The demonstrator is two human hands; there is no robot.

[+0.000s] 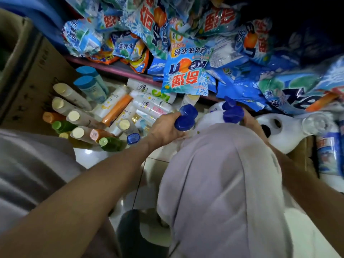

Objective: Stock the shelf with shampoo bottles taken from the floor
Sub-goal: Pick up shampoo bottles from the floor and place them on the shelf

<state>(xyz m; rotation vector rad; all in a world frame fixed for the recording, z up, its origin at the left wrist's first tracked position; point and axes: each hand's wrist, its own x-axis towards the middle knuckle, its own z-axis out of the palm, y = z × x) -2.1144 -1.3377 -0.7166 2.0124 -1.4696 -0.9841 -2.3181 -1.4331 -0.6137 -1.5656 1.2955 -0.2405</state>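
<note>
- A small shop's stock corner.
- Many identical detergent bags (186,75) are heaped on a shelf (115,70).
- Assorted shampoo bottles (119,107) crowd the floor beside a cardboard box (28,67).

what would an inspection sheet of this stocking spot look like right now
surface: pale tiled floor, partly hidden by the person's knee.
job's things: shampoo bottles piled lying and standing on the floor; blue-capped bottles held in both hands.
clutter: detergent bags spilling over the shelf edge; white jugs at right.
grippers: left hand grips blue-capped bottles; right hand grips more, mostly hidden behind the knee.
cables: nothing seen.
surroundings: cardboard box at left; dim lighting.
</note>
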